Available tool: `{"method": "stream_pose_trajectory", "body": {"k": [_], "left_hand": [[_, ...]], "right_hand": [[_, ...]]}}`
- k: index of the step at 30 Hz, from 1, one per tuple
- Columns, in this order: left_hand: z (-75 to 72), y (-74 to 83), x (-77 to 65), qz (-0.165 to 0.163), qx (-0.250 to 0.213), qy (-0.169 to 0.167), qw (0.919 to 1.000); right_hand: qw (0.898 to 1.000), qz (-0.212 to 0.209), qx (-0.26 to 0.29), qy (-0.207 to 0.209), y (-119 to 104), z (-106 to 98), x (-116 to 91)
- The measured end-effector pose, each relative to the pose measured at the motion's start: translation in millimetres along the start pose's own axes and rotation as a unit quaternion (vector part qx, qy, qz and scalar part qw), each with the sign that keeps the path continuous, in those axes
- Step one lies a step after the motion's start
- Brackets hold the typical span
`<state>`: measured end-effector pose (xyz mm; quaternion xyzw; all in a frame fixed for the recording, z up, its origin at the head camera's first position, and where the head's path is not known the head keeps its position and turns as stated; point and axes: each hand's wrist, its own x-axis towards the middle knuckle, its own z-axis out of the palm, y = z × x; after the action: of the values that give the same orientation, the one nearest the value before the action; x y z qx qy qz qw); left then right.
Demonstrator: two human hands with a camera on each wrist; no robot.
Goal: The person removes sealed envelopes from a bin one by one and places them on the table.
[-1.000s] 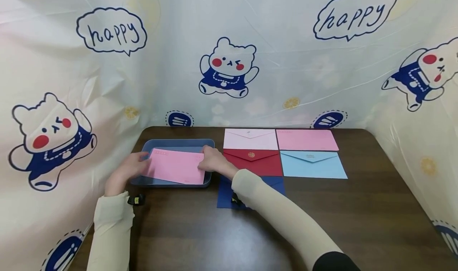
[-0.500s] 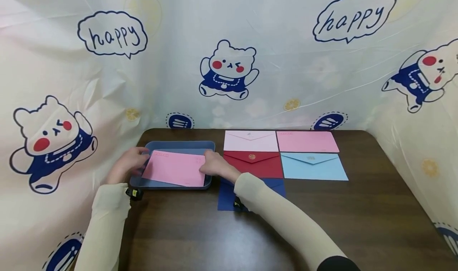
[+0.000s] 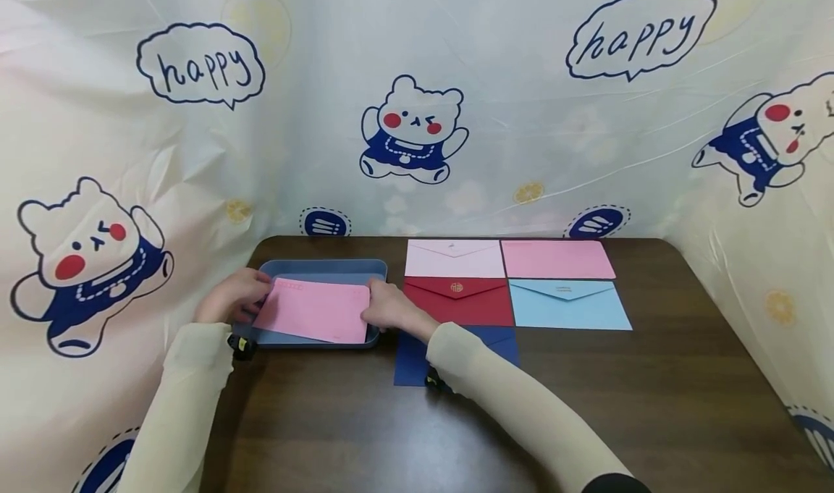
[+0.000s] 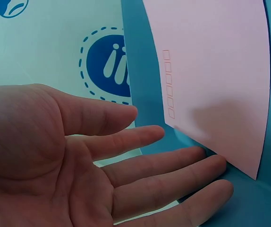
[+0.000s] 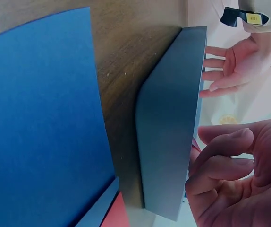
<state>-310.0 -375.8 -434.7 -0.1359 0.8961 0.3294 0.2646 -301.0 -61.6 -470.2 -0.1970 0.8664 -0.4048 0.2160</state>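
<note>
A pink envelope (image 3: 313,310) lies slanted in a blue-grey tray (image 3: 326,265) at the table's left. My right hand (image 3: 393,307) pinches its right edge over the tray's right rim; in the right wrist view my right hand (image 5: 239,170) has curled fingers, with just a sliver of pink showing by them. At the other end my left hand (image 3: 233,295) is over the left rim. The left wrist view has this left hand (image 4: 102,161) with fingers extended, the fingertips close to the corner of the pink envelope (image 4: 215,85); contact is hard to tell.
Right of the tray, white (image 3: 455,260), pink (image 3: 557,260), red (image 3: 456,301) and light blue (image 3: 570,305) envelopes lie flat in two columns. A dark blue envelope (image 3: 410,363) is partly under my right forearm. A printed curtain (image 3: 521,116) surrounds the brown table (image 3: 651,392).
My left hand has drawn back leftward from the pink envelope's left edge, its fingers straighter. The envelope's left end has shifted slightly left. My right hand keeps its hold.
</note>
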Motion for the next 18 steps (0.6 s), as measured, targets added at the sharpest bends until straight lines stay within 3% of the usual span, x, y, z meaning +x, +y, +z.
{"method": "stream_pose_trajectory", "body": {"k": [9, 18], "left_hand": [[-7.0, -1.0, 0.9, 0.003, 0.014, -0.019, 0.9997], [-5.5, 0.3, 0.1, -0.010, 0.016, -0.014, 0.9997]], "right_hand": [[1.000, -0.008, -0.002, -0.007, -1.8, 3.8, -0.3], [1.000, -0.006, 0.025, -0.002, 0.5, 9.0, -1.3]]}}
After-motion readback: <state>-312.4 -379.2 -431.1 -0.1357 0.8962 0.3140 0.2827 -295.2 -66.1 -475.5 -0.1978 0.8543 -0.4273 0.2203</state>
